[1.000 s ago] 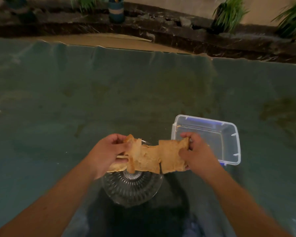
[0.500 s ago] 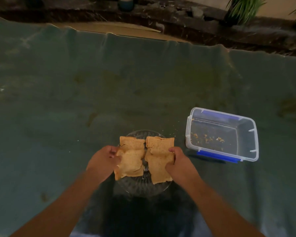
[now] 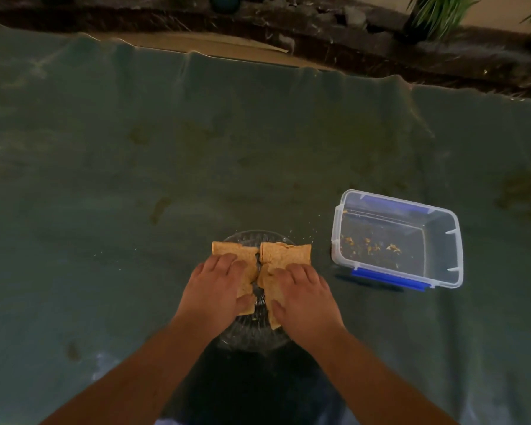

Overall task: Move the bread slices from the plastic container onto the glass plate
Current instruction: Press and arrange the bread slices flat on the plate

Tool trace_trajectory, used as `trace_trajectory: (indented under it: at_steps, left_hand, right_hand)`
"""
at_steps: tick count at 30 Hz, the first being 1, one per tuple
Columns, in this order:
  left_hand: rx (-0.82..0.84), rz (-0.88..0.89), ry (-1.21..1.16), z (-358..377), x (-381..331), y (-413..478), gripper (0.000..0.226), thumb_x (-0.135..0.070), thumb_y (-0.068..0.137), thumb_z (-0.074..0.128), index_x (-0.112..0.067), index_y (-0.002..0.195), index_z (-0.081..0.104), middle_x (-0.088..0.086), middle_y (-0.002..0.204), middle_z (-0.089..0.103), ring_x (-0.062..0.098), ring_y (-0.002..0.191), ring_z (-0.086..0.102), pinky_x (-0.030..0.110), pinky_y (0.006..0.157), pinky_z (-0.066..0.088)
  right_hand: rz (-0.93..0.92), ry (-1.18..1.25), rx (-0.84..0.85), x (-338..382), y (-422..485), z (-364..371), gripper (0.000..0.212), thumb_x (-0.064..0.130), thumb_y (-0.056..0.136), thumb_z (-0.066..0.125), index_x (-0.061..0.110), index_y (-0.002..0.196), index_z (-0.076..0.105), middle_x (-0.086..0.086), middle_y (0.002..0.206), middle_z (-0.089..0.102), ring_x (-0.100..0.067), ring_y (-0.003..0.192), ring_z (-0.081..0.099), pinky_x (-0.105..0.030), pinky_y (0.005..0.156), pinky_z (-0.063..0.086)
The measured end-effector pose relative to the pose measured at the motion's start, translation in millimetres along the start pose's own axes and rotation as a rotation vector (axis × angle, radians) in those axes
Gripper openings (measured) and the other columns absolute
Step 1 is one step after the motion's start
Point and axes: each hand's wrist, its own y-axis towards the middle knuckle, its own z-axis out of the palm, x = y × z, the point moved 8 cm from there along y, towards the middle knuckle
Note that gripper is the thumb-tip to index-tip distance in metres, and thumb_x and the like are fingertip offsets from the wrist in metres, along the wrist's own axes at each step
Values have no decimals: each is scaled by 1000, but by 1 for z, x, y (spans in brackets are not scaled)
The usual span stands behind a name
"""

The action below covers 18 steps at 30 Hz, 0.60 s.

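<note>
Low in the centre of the frame, two stacks of bread slices [image 3: 259, 265] lie side by side on the glass plate [image 3: 252, 338], a narrow gap between them. The left hand [image 3: 216, 291] lies flat on the left stack, its fingers [image 3: 227, 260] spread and pressing down rather than gripping. The right hand [image 3: 302, 297] rests the same way on the right stack, fingers extended on top, thumb along the stack's inner edge. To the right of the plate, apart from it, sits the plastic container [image 3: 442, 273] (clear, with blue clips), holding only crumbs [image 3: 370, 246]. Everything rests on a surface covered with a dark green cloth [image 3: 135, 179]. Plants [image 3: 436, 10] show at the upper right.
</note>
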Motion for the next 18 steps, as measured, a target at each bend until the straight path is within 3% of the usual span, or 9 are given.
trace_trajectory:
  at_steps: [3, 7, 14, 18]
  left_hand:
    - [121, 10, 83, 14, -2, 8, 85, -72, 78, 66, -21, 143, 46, 3, 144, 53, 27, 133, 44, 48, 109, 39]
    - [155, 17, 162, 21, -2, 13, 91, -77, 76, 63, -22, 146, 41, 2, 147, 50, 27, 136, 42, 50, 111, 35]
    - [87, 6, 125, 12, -3, 18, 63, -66, 86, 57, -24, 133, 55, 1, 133, 62, 24, 123, 53, 47, 106, 40]
    - [103, -21, 110, 11, -3, 21, 56, -62, 89, 58, -25, 131, 56, 0, 133, 61, 24, 124, 52, 46, 108, 40]
  right_hand:
    - [28, -85, 94, -4, 11, 6, 58, 55, 96, 54, 24, 145, 45, -9, 142, 51, -31, 132, 43, -50, 110, 41]
    - [69, -110, 165, -7, 20, 10, 58, 58, 95, 57, 22, 139, 52, -11, 139, 54, -33, 130, 45, -53, 105, 42]
    - [139, 35, 143, -13, 29, 5, 43, 53, 100, 51, 23, 130, 58, -8, 127, 62, -29, 119, 53, -49, 98, 46]
    - [157, -3, 165, -22, 29, 6, 50, 56, 102, 47, 20, 136, 55, -10, 138, 59, -30, 130, 48, -50, 107, 42]
